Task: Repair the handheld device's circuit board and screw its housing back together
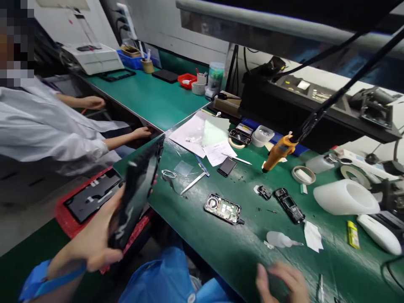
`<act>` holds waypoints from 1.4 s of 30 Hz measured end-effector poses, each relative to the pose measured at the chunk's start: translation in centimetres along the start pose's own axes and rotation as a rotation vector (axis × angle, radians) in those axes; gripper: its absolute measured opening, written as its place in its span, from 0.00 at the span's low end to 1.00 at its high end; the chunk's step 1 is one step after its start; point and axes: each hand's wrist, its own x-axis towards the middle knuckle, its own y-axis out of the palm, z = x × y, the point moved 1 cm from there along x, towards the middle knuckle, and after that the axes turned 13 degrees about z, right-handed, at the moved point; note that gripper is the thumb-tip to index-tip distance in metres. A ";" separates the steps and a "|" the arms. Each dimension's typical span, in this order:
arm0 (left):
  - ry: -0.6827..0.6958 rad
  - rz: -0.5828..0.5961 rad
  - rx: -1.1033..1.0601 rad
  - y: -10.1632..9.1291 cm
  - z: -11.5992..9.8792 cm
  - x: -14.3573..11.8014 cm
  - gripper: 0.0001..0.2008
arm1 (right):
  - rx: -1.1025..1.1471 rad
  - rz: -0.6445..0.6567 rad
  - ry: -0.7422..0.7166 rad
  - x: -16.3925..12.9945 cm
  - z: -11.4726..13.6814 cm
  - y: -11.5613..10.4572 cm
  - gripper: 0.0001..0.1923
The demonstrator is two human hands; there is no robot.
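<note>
1. Two hands show: your left hand (pixel 94 240) grips a black tablet (pixel 137 191) tilted on edge, over the red tray (pixel 67 221) beside the green bench (pixel 221 248).
2. Your right hand (pixel 282 280), blurred, rests on the bench with loose fingers, holding nothing.

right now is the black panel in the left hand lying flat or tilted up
Tilted up. The left hand grips the black panel by its lower end, its upper end leaning toward the green table, above the red tray.
</note>
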 end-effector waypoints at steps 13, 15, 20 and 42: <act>0.062 0.058 0.217 0.2 -3.4 1.8 0.64 | -0.028 0.568 -0.168 10.4 -0.6 9.1 0.28; 0.098 0.075 0.242 0.3 -3.6 2.1 0.64 | -0.031 0.530 -0.133 10.8 -0.3 9.4 0.28; 0.210 0.179 0.328 1.1 -3.8 3.2 0.62 | 0.042 0.303 -0.047 8.0 1.7 5.8 0.14; 0.415 0.562 0.396 9.2 -6.2 8.1 0.57 | 0.359 -0.059 0.776 -2.0 -1.8 -0.2 0.19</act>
